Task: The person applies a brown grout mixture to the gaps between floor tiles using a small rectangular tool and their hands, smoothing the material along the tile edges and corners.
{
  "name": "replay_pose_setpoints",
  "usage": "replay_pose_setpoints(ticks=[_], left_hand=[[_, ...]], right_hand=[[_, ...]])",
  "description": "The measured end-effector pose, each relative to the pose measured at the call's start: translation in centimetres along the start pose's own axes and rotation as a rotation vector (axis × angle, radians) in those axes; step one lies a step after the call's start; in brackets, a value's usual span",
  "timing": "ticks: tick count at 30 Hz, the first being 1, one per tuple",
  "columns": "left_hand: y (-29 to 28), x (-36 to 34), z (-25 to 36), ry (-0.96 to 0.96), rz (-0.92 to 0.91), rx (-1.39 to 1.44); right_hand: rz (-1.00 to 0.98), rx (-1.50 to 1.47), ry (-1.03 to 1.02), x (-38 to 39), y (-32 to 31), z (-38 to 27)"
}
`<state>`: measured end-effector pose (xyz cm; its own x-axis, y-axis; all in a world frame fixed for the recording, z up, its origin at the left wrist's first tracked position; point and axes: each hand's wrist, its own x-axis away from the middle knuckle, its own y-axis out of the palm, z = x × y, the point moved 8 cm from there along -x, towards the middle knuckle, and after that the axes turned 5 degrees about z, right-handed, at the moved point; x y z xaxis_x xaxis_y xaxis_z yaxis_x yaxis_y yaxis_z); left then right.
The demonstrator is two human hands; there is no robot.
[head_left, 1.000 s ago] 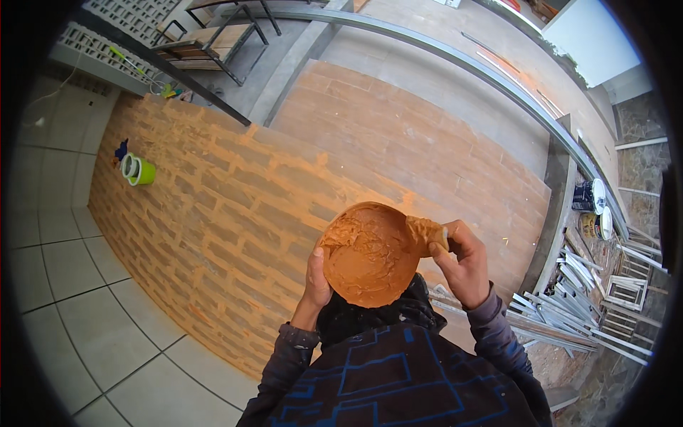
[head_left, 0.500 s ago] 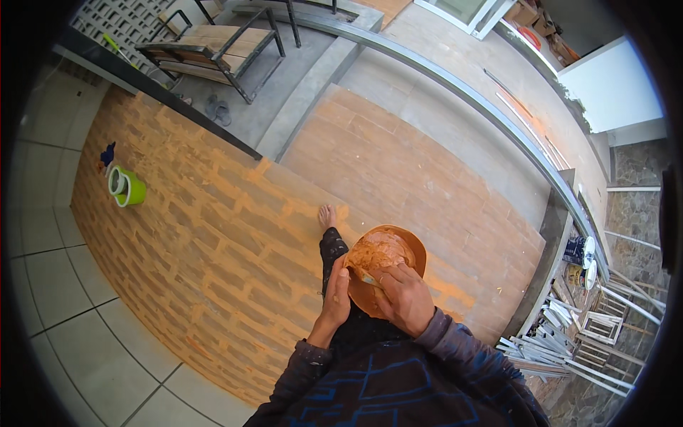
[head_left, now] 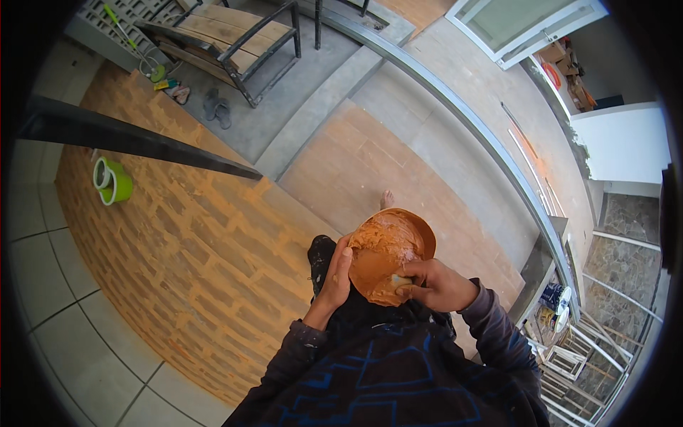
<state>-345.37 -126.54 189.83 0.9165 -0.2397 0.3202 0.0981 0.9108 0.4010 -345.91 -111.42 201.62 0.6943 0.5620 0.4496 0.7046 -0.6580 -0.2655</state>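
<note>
A round orange-brown bowl (head_left: pixel 429 233) sits before my body, tilted so its inside shows. Thick orange paste (head_left: pixel 384 233) coats its far half, and the nearer part is smeared more thinly. My left hand (head_left: pixel 333 283) grips the bowl's left rim, thumb on the edge, the other fingers partly hidden. Inside the bowl at the lower right, my right hand (head_left: pixel 440 286) pinches a small pale scraper-like piece (head_left: pixel 400 282) against the paste. Much of that piece is covered by fingers and paste, so its exact kind cannot be told.
Orange-smeared wood-look tiles (head_left: pixel 192 263) spread to the left, with a green-and-white bucket (head_left: pixel 122 188) on them. A dark metal bar (head_left: pixel 142 139) crosses there. A wooden-slatted chair (head_left: pixel 235 32) and slippers (head_left: pixel 217 110) stand beyond. A curved metal rail (head_left: pixel 462 103) and scrap frames (head_left: pixel 565 363) lie rightward.
My right hand has shifted right and down within the bowl, baring more of its inside. My body has stepped toward the lighter tiles, and the bucket now appears farther left.
</note>
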Motion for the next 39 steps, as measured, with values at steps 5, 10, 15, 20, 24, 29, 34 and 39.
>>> replay_pose_setpoints(ticks=[5,10,15,20,24,29,34,39], left_hand=[[-12.7,-18.7,-9.0,0.069,0.333,0.192],[-21.5,-36.0,-27.0,0.196,0.811,0.537],[-22.4,-45.4,-49.0,0.153,1.301,0.897],[-23.4,-46.4,-62.2,0.341,1.672,0.882],[-30.2,-47.1,-81.5,0.388,1.826,0.891],[-45.4,-51.8,-113.9,0.423,2.228,0.777],[-52.6,-60.1,-141.0,-0.129,2.407,-0.917],[-55.4,-63.4,-156.8,0.061,2.772,-0.243]], right_hand=[[-0.038,-0.533,0.249,-20.6,-12.7,8.0],[-0.154,-0.468,0.178,-46.2,-23.7,27.6],[-0.402,-0.454,0.233,-67.7,-26.2,49.4],[-0.449,-0.537,0.317,-78.7,-18.0,66.4],[-0.468,-0.398,0.290,-90.0,-2.5,91.6],[-0.219,-0.354,0.067,-111.6,21.5,133.3],[-0.141,-0.511,-0.056,-127.1,41.9,163.4],[-0.052,-0.534,-0.302,-134.0,51.7,178.8]])
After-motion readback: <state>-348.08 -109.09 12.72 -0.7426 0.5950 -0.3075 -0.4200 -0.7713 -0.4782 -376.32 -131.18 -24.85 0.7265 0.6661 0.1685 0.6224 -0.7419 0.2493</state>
